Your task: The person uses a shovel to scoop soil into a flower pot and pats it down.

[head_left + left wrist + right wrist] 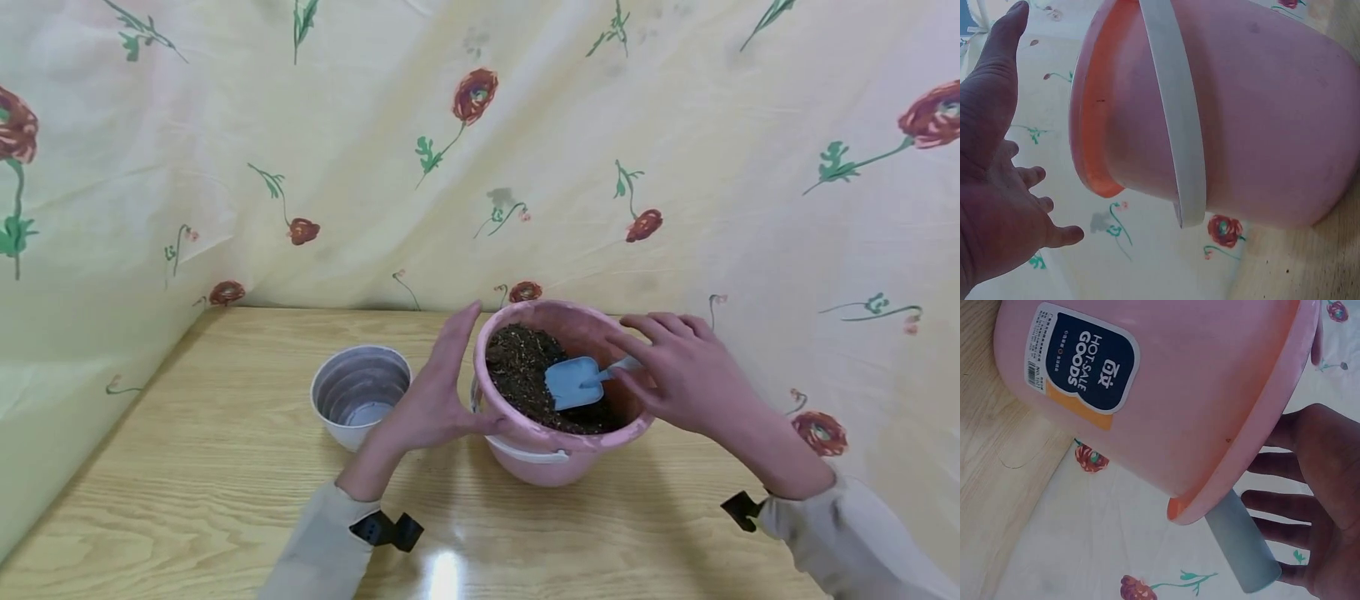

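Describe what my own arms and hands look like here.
Your left hand and right hand are bare, without gloves. The left sleeve and right sleeve are plain, pale grey and reach about to the wrists; the right one looks wrinkled. A small, black, angular device sits at each wrist: the left device and the right device.

"HOT-SALE GOODS" on the label point(1083, 361) of the pink bucket point(1200, 381)

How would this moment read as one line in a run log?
blue scoop: blade on soil inside pink bucket | left hand: beside bucket rim | right hand: at scoop handle | pale pot: left of bucket
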The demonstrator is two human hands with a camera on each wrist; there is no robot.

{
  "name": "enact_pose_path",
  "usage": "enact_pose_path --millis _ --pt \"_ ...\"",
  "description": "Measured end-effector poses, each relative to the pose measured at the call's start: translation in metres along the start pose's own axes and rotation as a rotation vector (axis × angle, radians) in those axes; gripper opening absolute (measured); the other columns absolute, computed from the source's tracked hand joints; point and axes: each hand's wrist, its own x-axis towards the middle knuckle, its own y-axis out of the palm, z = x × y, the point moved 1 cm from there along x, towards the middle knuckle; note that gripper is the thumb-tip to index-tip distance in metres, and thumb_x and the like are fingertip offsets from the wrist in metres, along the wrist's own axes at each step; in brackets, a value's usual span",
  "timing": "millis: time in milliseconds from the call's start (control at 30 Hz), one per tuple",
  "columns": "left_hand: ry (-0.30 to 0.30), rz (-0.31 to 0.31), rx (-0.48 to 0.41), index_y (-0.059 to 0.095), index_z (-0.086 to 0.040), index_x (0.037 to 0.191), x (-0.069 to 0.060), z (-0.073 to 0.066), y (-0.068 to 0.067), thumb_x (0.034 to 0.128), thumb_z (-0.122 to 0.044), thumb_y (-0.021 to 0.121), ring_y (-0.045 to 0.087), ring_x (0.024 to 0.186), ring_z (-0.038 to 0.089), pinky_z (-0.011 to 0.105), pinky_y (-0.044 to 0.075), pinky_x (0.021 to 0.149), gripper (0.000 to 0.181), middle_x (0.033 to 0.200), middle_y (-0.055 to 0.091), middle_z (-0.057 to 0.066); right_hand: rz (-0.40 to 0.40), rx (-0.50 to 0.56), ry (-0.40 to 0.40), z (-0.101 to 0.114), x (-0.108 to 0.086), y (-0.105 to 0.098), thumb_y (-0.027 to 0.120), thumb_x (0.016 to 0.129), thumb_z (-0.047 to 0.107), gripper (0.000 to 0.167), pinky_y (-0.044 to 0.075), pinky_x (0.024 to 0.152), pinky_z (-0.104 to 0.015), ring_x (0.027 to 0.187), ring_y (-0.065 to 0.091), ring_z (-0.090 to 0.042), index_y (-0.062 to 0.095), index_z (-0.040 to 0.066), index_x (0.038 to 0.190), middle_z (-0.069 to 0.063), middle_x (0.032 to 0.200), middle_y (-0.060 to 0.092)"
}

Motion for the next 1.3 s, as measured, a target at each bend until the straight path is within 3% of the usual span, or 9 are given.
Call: enact_pose_path --millis 200,300,433,567,800,900,1133,1300 --pt "0.007 0.003 -0.037 -0.006 -0.028 0.155 0.014 0.004 0.01 0.0639 -0.036 0.09 0.007 0.146 0.023 0.057 0.018 0.112 0.133 0.161 0.0 0.004 0.135 -0.06 0.034 0.006 0.012 0.003 0.077 0.077 0.034 0.034 0.043 0.078 -0.05 0.083 0.062 -0.029 0.072 0.013 0.104 -0.006 0.093 0.069" --pt "0.034 0.008 -0.044 -0.008 -0.027 0.155 0.02 0.007 0.017 0.0657 -0.032 0.09 0.014 0.144 0.026 0.053 0.02 0.113 0.132 0.159 0.007 0.009 0.22 -0.089 0.078 0.008 0.018 0.001 0.08 0.075 0.035 0.027 0.042 0.066 -0.044 0.065 0.056 -0.022 0.074 0.016 0.093 0.001 0.078 0.066" --pt "0.038 0.014 -0.044 -0.007 -0.029 0.155 0.023 0.011 0.021 0.0663 -0.034 0.089 0.018 0.142 0.024 0.05 0.022 0.113 0.131 0.155 0.018 0.01 0.3 -0.074 0.091 0.009 0.026 0.0 0.084 0.071 0.027 0.015 0.035 0.054 -0.037 0.055 0.05 -0.014 0.074 0.021 0.08 0.007 0.066 0.061" --pt "0.004 0.025 -0.018 -0.006 -0.029 0.155 0.024 0.012 0.021 0.0654 -0.04 0.088 0.014 0.142 0.019 0.05 0.022 0.113 0.13 0.156 0.016 0.008 0.312 -0.06 0.076 0.009 0.03 0.0 0.085 0.07 0.022 0.012 0.032 0.051 -0.035 0.052 0.05 -0.013 0.074 0.021 0.075 0.006 0.058 0.056" --pt "0.037 0.015 -0.012 0.012 -0.023 0.154 0.029 0.013 0.022 0.0627 -0.043 0.089 0.019 0.141 0.02 0.049 0.025 0.112 0.121 0.155 0.021 0.006 0.298 -0.059 0.056 0.008 0.029 0.0 0.084 0.071 0.02 0.01 0.03 0.05 -0.034 0.053 0.051 -0.013 0.075 0.023 0.076 0.007 0.06 0.059" --pt "0.035 0.014 -0.022 0.015 -0.022 0.153 0.03 0.012 0.024 0.0622 -0.043 0.089 0.019 0.141 0.019 0.049 0.026 0.112 0.119 0.154 0.021 0.006 0.259 -0.095 0.066 0.006 0.026 -0.002 0.084 0.07 0.015 0.015 0.028 0.05 -0.034 0.053 0.048 -0.016 0.071 0.021 0.07 0.006 0.058 0.056" --pt "0.05 0.003 -0.044 0.018 -0.025 0.152 0.031 0.012 0.026 0.0614 -0.041 0.09 0.02 0.141 0.021 0.049 0.025 0.112 0.117 0.154 0.023 0.006 -0.008 -0.214 0.059 0.002 0.026 0.002 0.085 0.07 0.021 0.018 0.031 0.049 -0.037 0.054 0.046 -0.024 0.068 0.014 0.069 -0.002 0.056 0.054" --pt "0.069 0.01 -0.055 0.019 -0.025 0.151 0.033 0.012 0.028 0.0623 -0.041 0.089 0.02 0.141 0.021 0.049 0.024 0.112 0.114 0.153 0.026 0.005 -0.123 -0.207 0.038 -0.002 0.025 0.009 0.084 0.069 0.016 0.024 0.029 0.051 -0.037 0.054 0.043 -0.023 0.062 0.009 0.069 -0.004 0.058 0.054"
